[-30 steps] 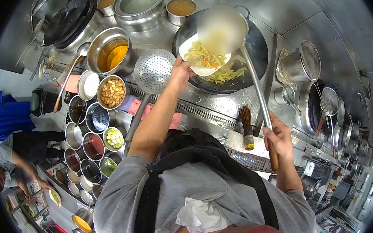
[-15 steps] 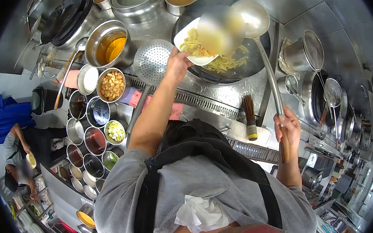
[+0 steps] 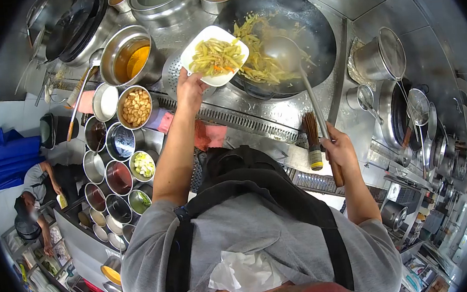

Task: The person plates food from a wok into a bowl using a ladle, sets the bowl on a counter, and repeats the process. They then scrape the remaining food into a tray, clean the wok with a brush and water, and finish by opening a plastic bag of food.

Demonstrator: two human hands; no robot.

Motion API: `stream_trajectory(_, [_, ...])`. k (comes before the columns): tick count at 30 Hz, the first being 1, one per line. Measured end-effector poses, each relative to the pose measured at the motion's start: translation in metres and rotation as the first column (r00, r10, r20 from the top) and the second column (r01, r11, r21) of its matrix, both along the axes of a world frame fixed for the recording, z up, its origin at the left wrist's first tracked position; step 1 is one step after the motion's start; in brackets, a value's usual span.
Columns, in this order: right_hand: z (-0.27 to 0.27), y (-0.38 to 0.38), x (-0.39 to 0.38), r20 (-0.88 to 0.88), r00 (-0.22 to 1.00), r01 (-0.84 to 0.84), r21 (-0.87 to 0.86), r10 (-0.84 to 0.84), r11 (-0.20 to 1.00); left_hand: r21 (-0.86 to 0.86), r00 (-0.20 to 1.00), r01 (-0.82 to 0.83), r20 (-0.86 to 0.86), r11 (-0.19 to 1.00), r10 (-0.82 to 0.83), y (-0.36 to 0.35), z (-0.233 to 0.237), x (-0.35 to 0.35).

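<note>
White square dish [image 3: 208,33] of yellow-green strips [image 3: 216,56] | my left hand [image 3: 191,93] grips the edge | right hand [image 3: 339,147] closed on steel ladle [image 3: 284,54] far back, likely avoiding heat of black wok [image 3: 318,32]

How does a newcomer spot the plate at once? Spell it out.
Start at the big black wok at the top of the view. At its left side, the left hand holds the plate. Unlike the round, perforated metal strainer it partly hides, it is white, squarish and heaped with yellowish-green strips.
</note>
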State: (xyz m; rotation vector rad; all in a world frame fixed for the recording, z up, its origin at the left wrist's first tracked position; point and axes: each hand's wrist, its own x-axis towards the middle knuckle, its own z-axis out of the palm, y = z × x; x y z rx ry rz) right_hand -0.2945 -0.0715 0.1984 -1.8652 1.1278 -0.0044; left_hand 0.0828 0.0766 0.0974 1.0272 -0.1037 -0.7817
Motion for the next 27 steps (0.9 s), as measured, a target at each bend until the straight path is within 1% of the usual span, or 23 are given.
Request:
stream_trajectory(1, [0.000, 0.001, 0.001, 0.004, 1.000, -0.004, 0.004, 0.004, 1.000, 0.004, 1.000, -0.004, 0.004, 1.000, 0.004, 0.001, -0.001, -0.001])
stream_trajectory(2, [0.001, 0.002, 0.003, 0.100, 0.990, 0.078, 0.204, -0.100, 0.976, 0.024, 1.000, 0.005, 0.006, 1.000, -0.006, 0.002, -0.001, -0.002])
stream_trajectory(3, [0.004, 0.003, 0.007, 0.172, 0.961, 0.132, 0.402, -0.216, 0.906, 0.043, 1.000, 0.014, 0.009, 0.999, -0.014, 0.002, 0.000, -0.003])
stream_trajectory(4, [0.003, 0.002, 0.007, 0.220, 0.939, 0.146, 0.447, -0.266, 0.883, 0.050, 1.000, 0.011, 0.018, 0.999, -0.012, 0.002, 0.003, -0.005])
stream_trajectory(5, [-0.001, -0.001, 0.003, 0.224, 0.938, 0.140, 0.448, -0.263, 0.883, 0.051, 1.000, 0.007, 0.023, 0.999, -0.008, 0.002, 0.003, -0.005])
stream_trajectory(7, [-0.002, -0.004, -0.003, 0.295, 0.887, 0.161, 0.523, -0.355, 0.837, 0.057, 0.999, 0.020, 0.031, 0.998, -0.022, 0.001, 0.003, -0.006])
stream_trajectory(8, [0.004, -0.005, -0.009, 0.286, 0.877, 0.187, 0.537, -0.386, 0.823, 0.063, 0.999, 0.013, 0.035, 0.998, -0.015, -0.001, 0.004, -0.006])
stream_trajectory(13, [0.035, -0.007, -0.021, 0.333, 0.862, 0.168, 0.521, -0.381, 0.837, 0.077, 0.998, 0.025, 0.050, 0.997, -0.029, -0.018, 0.006, -0.007])
stream_trajectory(15, [0.049, -0.003, -0.024, 0.388, 0.863, 0.130, 0.450, -0.324, 0.884, 0.083, 0.998, 0.017, 0.052, 0.996, -0.021, -0.025, 0.003, -0.008])
stream_trajectory(17, [0.056, 0.003, -0.028, 0.372, 0.886, 0.102, 0.425, -0.276, 0.899, 0.070, 0.998, 0.048, 0.045, 0.996, -0.052, -0.034, 0.001, -0.012])
stream_trajectory(19, [0.053, 0.012, -0.033, 0.329, 0.923, 0.100, 0.302, -0.202, 0.948, 0.062, 0.998, 0.050, 0.037, 0.997, -0.052, -0.043, 0.004, -0.019])
stream_trajectory(20, [0.052, 0.011, -0.032, 0.308, 0.949, 0.007, 0.211, -0.074, 0.977, 0.029, 0.998, 0.054, 0.017, 0.998, -0.055, -0.047, 0.006, -0.023])
stream_trajectory(21, [0.054, 0.009, -0.029, 0.158, 0.982, -0.113, 0.040, 0.105, 0.993, -0.004, 0.998, 0.059, -0.003, 0.998, -0.059, -0.051, 0.010, -0.027])
stream_trajectory(22, [0.050, 0.007, -0.022, 0.118, 0.964, -0.215, -0.185, 0.239, 0.959, 0.034, 0.996, 0.086, -0.015, 0.996, -0.085, -0.052, 0.017, -0.031])
stream_trajectory(23, [0.045, 0.006, -0.018, 0.050, 0.932, -0.311, -0.395, 0.358, 0.865, 0.033, 0.996, 0.083, -0.014, 0.996, -0.083, -0.053, 0.018, -0.035])
stream_trajectory(24, [0.037, 0.004, -0.019, 0.051, 0.930, -0.315, -0.397, 0.364, 0.862, 0.035, 0.994, 0.103, -0.029, 0.994, -0.102, -0.055, 0.019, -0.038])
stream_trajectory(26, [0.023, -0.002, -0.019, 0.129, 0.930, -0.269, -0.402, 0.345, 0.875, 0.036, 0.993, 0.109, -0.043, 0.993, -0.108, -0.057, 0.018, -0.041])
stream_trajectory(27, [0.022, -0.005, -0.018, 0.129, 0.924, -0.281, -0.405, 0.359, 0.870, -0.005, 0.993, 0.104, -0.048, 0.995, -0.104, -0.059, 0.015, -0.043])
